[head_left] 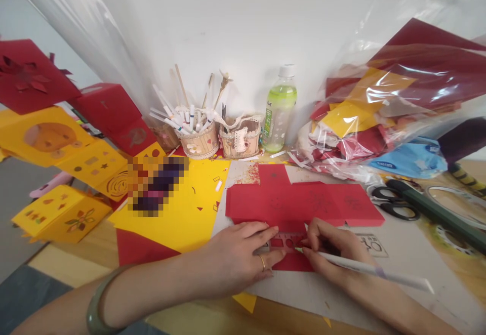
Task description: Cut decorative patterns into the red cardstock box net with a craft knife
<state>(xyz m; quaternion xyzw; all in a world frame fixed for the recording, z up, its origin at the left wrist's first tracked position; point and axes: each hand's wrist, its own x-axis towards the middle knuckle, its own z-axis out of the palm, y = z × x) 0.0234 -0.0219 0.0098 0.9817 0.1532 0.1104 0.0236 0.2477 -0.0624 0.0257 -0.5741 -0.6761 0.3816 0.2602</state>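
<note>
A red card cut-out (292, 193) with folded flaps and faint drawn outlines lies on a grey board (304, 299). My left hand (250, 251) lies flat with fingers stretched out, pressing a see-through stencil (278, 243) onto the card's lower flap. My right hand (334, 249) is closed round a white pen (387, 270), whose greenish tip touches the stencil beside a round hole. The pen leans to the right, its back end past the wrist. The stencil's left end is partly hidden under my left fingers. A small printed piece with outlines (374, 245) lies behind my right hand.
Yellow sheets (197, 188) with scraps lie left, beside decorated paper boxes (87, 216). Behind stand a pot of pens (199, 137), a basket (241, 137) and a bottle (280, 112). Right are black scissors (397, 203), tape (453, 239) and a plastic bag of paper (364, 117).
</note>
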